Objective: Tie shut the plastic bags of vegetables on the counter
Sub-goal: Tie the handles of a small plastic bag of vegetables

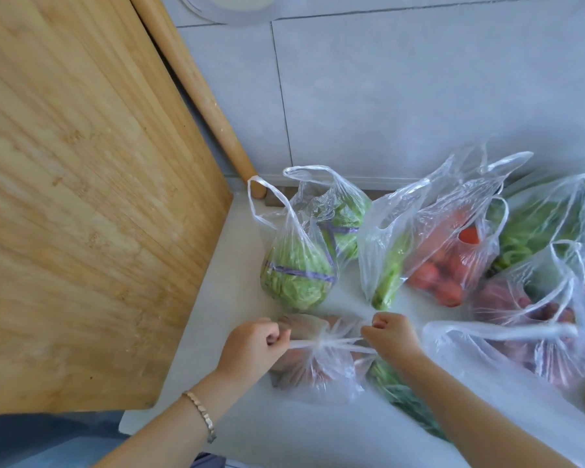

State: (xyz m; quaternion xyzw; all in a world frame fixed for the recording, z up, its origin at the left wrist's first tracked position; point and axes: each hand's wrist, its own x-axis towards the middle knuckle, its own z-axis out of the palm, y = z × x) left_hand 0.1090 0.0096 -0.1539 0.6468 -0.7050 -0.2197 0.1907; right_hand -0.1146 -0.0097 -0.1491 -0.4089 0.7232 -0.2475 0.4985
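Near the counter (237,430) edge, left hand (254,346) and right hand (390,336) each clench a handle of the bag (321,369). I judge an even, outward pull seats the knot (321,343) without tearing.

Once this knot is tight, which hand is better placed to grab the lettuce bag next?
Left, probably. The left hand sits just below the lettuce bag; the right hand is further off, nearer the tomato bag.

Thin glossy plastic bags (321,363); grained wooden board (81,197); matt counter (237,265).
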